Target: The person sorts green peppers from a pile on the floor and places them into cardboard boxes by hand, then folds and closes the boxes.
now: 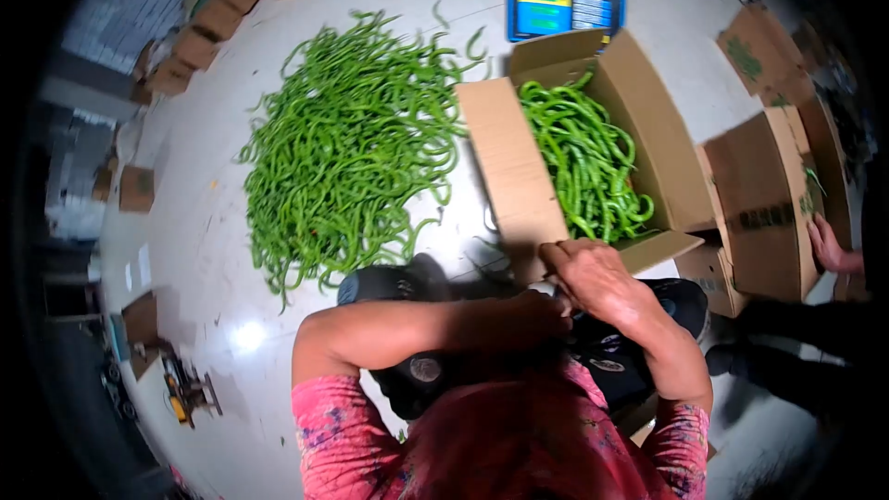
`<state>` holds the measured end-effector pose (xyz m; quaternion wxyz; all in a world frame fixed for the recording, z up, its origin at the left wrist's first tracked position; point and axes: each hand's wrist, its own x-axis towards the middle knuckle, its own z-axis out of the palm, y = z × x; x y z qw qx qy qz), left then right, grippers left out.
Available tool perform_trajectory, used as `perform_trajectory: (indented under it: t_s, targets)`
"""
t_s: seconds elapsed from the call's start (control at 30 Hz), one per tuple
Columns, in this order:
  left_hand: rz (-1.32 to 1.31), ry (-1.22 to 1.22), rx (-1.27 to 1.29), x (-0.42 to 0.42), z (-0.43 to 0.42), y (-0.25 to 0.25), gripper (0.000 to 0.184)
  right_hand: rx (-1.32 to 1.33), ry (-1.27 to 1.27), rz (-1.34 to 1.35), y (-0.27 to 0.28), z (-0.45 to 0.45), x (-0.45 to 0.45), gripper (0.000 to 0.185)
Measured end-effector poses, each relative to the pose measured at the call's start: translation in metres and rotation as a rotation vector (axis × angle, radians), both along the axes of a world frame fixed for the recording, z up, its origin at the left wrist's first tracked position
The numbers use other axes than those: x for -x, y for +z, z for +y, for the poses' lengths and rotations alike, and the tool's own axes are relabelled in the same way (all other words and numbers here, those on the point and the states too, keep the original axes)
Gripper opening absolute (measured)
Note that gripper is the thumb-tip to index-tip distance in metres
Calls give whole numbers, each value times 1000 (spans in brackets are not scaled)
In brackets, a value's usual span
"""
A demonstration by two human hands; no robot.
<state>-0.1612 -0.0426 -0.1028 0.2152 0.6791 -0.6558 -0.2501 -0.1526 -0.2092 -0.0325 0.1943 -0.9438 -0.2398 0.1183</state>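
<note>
Head view. Stage, judged from layout: partway. One share of the long, curved, glossy green peppers (pixel 343 148) lies inside an open, rectangular brown cardboard carton (pixel 509 148); a wider spread of them lies loose on the pale, smooth, scuffed floor (pixel 199 250), left of the carton. Carton flaps unfolded, top unsealed.

Right hand (pixel 607 282): at the near end of the carton's left flap; fingers bent and close together, touching or almost touching the cardboard (whether they pinch it, cannot tell). Left hand (pixel 548 311): in shadow, just beside the right; finger state cannot be told, nor whether it holds anything.

Materials: peppers thin, smooth-skinned, many hooked at the tip; loose ones tangled flat, boxed ones lying more nearly lengthwise. Carton board matte, flat-faced, straight-edged. Beyond its far end, a blue-framed digital scale display (pixel 565 11) with a yellow panel and lit green readouts.

At right, a co-worker's hand (pixel 829 245) touches another upright brown carton (pixel 764 199) with dark printing. More small brown cartons (pixel 216 14) line the upper left.
</note>
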Motion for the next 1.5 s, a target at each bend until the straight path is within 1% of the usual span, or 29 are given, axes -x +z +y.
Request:
perform_trajectory:
  t_s: [0.1,0.13,0.2,0.27,0.33,0.37,0.4,0.5,0.53,0.6,0.63,0.7,0.77,0.8,0.83,0.9,0.97,1.0,1.07,1.1,1.13,1.2,1.23,1.33,1.37,1.4,1.43,1.47,1.5]
  targets:
    - [-67,20,-89,4,-3,-2,38,32,20,26,2,2,-2,27]
    - [-46,15,-124,-3,0,15,37,21,14,9,4,4,-4,28]
    - [9,-31,-186,-23,6,46,35,-68,7,-29,17,11,-7,22]
    - [329,103,281,-45,21,56,30,-101,-18,-68,22,7,-8,14]
    - [199,215,-192,-69,21,101,28,-10,-73,-112,19,1,-11,11]
    - [412,394,-152,-73,29,109,30,69,-107,-83,18,-4,-11,10]
    - [625,576,-124,-76,36,113,32,144,-114,-121,14,-10,-10,15]
    - [98,679,226,-87,40,97,45,36,-126,99,6,-13,-9,10]
    - [28,701,218,-87,34,95,49,-3,-132,192,0,-11,-7,10]
    - [-116,755,201,-89,22,90,57,-7,26,35,-17,-8,3,10]
    - [-85,761,105,-92,16,83,69,22,87,-32,-24,-5,5,12]
    - [-190,770,133,-91,0,79,73,111,171,-140,-18,4,6,17]
    - [-224,753,146,-95,-12,74,82,136,182,-134,-11,4,6,22]
    - [-247,765,155,-99,-16,66,81,146,196,-132,-9,2,6,24]
    - [-280,786,167,-105,-19,60,81,116,194,-186,-11,-2,9,36]
    - [-347,870,94,-118,-12,63,83,645,482,-821,-30,-27,18,44]
    - [-387,1031,111,-149,19,62,79,490,336,-738,-30,-19,19,48]
    - [-407,1117,123,-170,41,59,77,103,89,-285,-15,-12,19,48]
    - [-567,1388,-52,-204,95,39,76,75,81,-46,10,-8,13,46]
    - [-483,1492,-268,-211,119,34,78,76,69,71,16,-8,10,46]
    - [-387,1581,-481,-216,141,29,81,53,85,39,14,-9,10,45]
    - [-207,1562,-770,-215,182,-7,88,8,100,-24,6,-10,16,45]
    - [-235,1511,-790,-209,185,-6,89,2,92,-119,1,-7,18,43]
    - [-321,1581,-698,-202,178,15,88,81,213,-232,2,0,17,56]
    - [-306,1570,-688,-202,180,11,87,258,286,-197,9,6,16,57]
    - [-272,1472,-719,-204,188,0,84,308,245,-507,2,2,30,57]
    - [-262,1366,-714,-207,194,-12,83,370,263,-460,8,2,31,53]
    - [-248,1318,-669,-206,187,-9,82,427,281,-415,13,4,27,49]
    - [-195,1328,-511,-206,184,-7,81,348,282,-305,9,3,22,43]
